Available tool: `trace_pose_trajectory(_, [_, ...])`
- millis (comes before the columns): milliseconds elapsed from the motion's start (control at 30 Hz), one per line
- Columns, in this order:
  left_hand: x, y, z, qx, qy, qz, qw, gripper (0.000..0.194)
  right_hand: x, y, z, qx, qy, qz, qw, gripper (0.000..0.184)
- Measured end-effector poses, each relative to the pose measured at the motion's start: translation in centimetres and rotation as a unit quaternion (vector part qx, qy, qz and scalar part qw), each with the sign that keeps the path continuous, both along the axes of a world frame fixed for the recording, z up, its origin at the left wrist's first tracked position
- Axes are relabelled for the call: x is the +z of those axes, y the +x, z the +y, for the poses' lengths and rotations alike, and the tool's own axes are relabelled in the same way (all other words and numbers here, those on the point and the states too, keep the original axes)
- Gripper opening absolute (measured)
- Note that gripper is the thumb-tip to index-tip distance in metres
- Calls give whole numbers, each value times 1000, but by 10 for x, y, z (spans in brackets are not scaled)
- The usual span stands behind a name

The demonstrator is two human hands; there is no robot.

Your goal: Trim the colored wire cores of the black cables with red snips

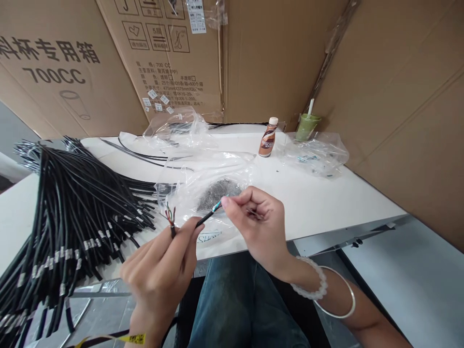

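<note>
Pinching black cable point(203, 220) between left hand point(163, 270), right hand point(261, 227) grip, apparently at its tip.

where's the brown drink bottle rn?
Head view: the brown drink bottle stands upright at the white table's far edge, right of centre, just left of the green cup, against the cardboard boxes.

2 hands point(159, 270), 2 held cables point(206, 217), 1 bottle point(268, 137), 1 green cup point(307, 126), 3 plastic bags point(315, 152).
</note>
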State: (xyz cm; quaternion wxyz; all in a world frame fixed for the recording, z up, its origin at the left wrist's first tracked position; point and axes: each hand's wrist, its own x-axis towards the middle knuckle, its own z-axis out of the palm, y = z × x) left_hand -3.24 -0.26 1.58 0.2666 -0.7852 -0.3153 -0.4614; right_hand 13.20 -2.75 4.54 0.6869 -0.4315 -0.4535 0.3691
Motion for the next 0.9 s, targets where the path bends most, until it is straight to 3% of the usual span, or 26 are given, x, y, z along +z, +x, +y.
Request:
trace_pose_trajectory(267, [-4, 0, 1, -22, -79, -78, 994, 15, -15, -15, 11, -54, 107, -57, 991, 12])
trace_pose_trajectory(500, [2, -2, -2, -79, -159, -138, 974, 10, -8, 0, 15, 86, 75, -88, 990, 17])
trace_pose_trajectory(600, [3, -1, -3, -93, -189, -147, 966, 7, -6, 6, 15, 103, 71, -114, 986, 24])
trace_pose_trajectory(767, [1, 2, -5, -90, -216, -168, 958, 8, -10, 5, 14, 52, 100, -143, 983, 22])
trace_pose_trajectory(900, [0, 5, -10, -79, -252, -197, 944, 9, -15, -2, 11, -64, 168, -237, 955, 13])
